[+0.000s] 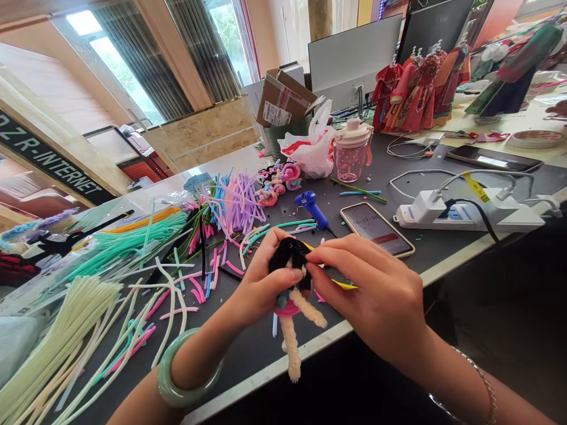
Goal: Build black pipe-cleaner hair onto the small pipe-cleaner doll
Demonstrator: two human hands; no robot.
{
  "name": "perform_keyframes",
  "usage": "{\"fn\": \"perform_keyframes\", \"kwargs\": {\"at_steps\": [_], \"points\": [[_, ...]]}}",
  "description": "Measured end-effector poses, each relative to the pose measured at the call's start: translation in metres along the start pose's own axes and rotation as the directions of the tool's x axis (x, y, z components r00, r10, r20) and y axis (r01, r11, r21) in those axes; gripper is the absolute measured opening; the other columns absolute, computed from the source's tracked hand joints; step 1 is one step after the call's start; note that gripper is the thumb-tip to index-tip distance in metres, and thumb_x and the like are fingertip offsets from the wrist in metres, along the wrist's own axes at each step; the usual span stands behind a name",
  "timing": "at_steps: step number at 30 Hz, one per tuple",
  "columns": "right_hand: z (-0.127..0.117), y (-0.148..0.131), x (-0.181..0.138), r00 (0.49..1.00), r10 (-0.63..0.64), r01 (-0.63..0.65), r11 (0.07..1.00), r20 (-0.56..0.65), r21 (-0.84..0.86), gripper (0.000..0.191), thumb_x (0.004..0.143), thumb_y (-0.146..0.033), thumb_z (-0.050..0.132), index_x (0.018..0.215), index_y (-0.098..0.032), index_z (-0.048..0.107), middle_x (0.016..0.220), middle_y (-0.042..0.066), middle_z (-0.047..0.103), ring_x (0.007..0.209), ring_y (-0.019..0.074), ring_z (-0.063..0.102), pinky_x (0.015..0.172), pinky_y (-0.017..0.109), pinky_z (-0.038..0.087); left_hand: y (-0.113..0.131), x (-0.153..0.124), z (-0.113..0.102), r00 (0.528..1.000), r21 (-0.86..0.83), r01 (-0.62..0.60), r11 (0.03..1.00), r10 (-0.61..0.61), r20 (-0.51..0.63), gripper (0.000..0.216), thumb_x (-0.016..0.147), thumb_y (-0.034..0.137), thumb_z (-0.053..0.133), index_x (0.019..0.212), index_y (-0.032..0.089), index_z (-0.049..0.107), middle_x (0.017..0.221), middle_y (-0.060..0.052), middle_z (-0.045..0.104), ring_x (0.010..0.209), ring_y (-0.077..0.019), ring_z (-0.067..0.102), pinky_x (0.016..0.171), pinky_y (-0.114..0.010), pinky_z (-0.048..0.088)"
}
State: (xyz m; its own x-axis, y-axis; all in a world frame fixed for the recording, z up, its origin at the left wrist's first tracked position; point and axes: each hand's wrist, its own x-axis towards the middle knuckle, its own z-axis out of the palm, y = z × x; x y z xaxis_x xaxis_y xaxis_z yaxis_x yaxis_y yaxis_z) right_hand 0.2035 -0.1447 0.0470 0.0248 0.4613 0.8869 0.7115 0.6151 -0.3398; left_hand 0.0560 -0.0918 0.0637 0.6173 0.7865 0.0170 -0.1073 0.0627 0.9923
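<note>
A small pipe-cleaner doll (290, 307) with black hair, a pink skirt part and cream fuzzy limbs is held up over the front edge of the desk. My left hand (261, 277) is wrapped round its head and body, the thumb across the front. At the right side of the black hair, the thumb and forefinger of my right hand (376, 289) are pinched together; whether they grip hair or a small piece is hidden. Just beyond the doll lies a blue hot glue gun (312, 211). Yellow strips (344, 285) show behind my right fingers.
Loose pipe cleaners in cream (66, 336), teal (133, 239) and lilac (245, 203) cover the desk's left side. A phone (376, 229), a power strip (469, 212) with cables and a pink cup (352, 153) stand to the right. Small red dresses (420, 88) hang behind.
</note>
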Motion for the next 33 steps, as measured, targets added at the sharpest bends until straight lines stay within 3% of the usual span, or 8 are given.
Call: {"fn": "perform_keyframes", "kwargs": {"at_steps": [6,10,14,19,26,33], "points": [[0.0047,0.0055,0.0032,0.993,-0.097,0.104,0.986,0.061,-0.132,0.02,0.086,-0.007,0.047,0.072,-0.018,0.057,0.067,0.004,0.063,0.064,0.0161,0.059,0.062,0.029,0.051,0.002,0.0008,0.0002,0.99,0.267,-0.118,0.956,0.134,-0.042,0.026,0.066,0.023,0.065,0.084,0.019,0.046,0.07,0.005,0.046,0.059,-0.008,0.043,0.054,-0.02,0.038],[0.0041,0.0078,0.0032,0.995,0.035,-0.036,0.999,0.089,0.017,0.019,0.085,-0.009,0.044,0.071,-0.019,0.051,0.064,0.0,0.056,0.06,0.0126,0.054,0.054,0.025,0.046,0.0024,-0.0002,0.0017,0.995,0.208,-0.083,0.975,0.091,-0.031,0.026,0.068,0.024,0.064,0.085,0.019,0.045,0.07,0.005,0.048,0.057,-0.0076,0.045,0.052,-0.02,0.039],[0.0027,0.0072,-0.0003,0.983,0.167,-0.179,0.968,0.081,0.175,0.015,0.084,-0.01,0.051,0.074,-0.02,0.055,0.068,-0.002,0.06,0.061,0.0107,0.055,0.056,0.023,0.045,-0.0003,0.0007,0.0005,0.999,0.115,-0.023,0.993,0.029,-0.044,0.028,0.069,0.028,0.064,0.086,0.02,0.043,0.074,0.004,0.051,0.053,-0.0067,0.047,0.048,-0.019,0.042],[0.0037,0.0047,-0.0032,0.956,0.278,-0.292,0.923,0.091,0.25,0.011,0.082,-0.013,0.058,0.075,-0.021,0.061,0.068,-0.002,0.064,0.059,0.0111,0.057,0.057,0.023,0.047,-0.0033,0.002,-0.0031,0.994,0.201,-0.076,0.977,0.09,-0.063,0.028,0.07,0.03,0.064,0.086,0.02,0.044,0.078,0.003,0.049,0.058,-0.0078,0.046,0.049,-0.019,0.041],[0.0027,0.0036,-0.0004,0.898,0.385,-0.436,0.844,0.213,0.311,0.013,0.077,-0.01,0.055,0.068,-0.019,0.057,0.06,-0.005,0.059,0.054,0.0079,0.052,0.052,0.018,0.042,0.0008,-0.0023,-0.0027,0.955,0.596,-0.195,0.779,0.29,-0.066,0.025,0.07,0.02,0.059,0.089,0.021,0.044,0.084,0.0,0.051,0.071,-0.0127,0.047,0.061,-0.025,0.04],[0.0064,0.0053,-0.0007,0.838,0.417,-0.528,0.781,0.351,0.334,0.013,0.076,-0.012,0.046,0.066,-0.019,0.049,0.059,-0.004,0.055,0.053,0.0082,0.048,0.05,0.019,0.038,0.0007,-0.0014,-0.0012,0.936,0.689,-0.214,0.692,0.347,-0.059,0.027,0.07,0.018,0.06,0.09,0.022,0.042,0.086,-0.001,0.051,0.075,-0.0141,0.051,0.064,-0.027,0.042]]}}
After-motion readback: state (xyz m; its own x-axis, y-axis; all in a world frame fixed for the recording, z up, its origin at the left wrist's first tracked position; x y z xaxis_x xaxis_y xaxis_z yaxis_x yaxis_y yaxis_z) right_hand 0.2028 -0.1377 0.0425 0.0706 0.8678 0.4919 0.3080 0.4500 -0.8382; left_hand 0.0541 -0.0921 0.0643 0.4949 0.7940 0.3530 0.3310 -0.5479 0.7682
